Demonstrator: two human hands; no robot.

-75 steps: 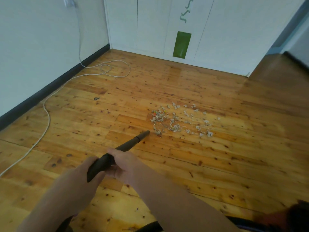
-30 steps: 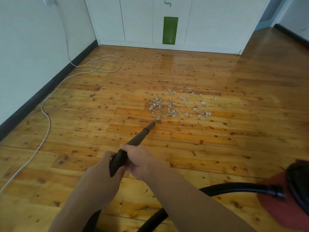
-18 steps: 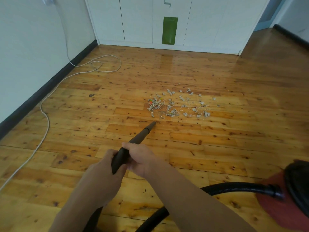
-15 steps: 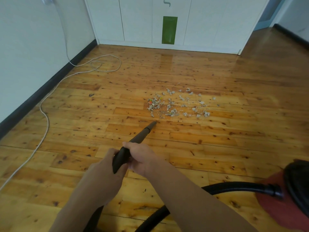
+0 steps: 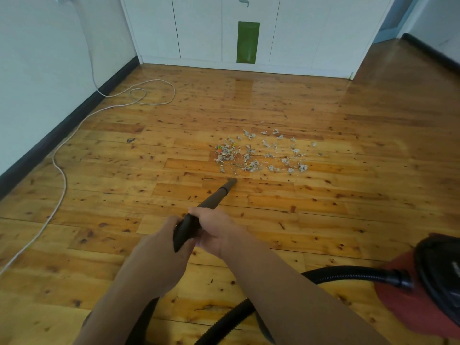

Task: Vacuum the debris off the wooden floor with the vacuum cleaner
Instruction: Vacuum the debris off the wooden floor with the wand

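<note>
The debris (image 5: 261,155) lies scattered in a loose patch on the floor (image 5: 348,207), a little right of centre, and the tip of your wand (image 5: 214,199) points at its near left edge, just short of the scraps. Your right hand (image 5: 216,232) wraps the wand from the right and your left hand (image 5: 159,247) grips its near end, both curled round it. The black hose (image 5: 343,272) runs right to the red vacuum (image 5: 423,295) at near right, and a white cord (image 5: 59,170) trails down the left side.
</note>
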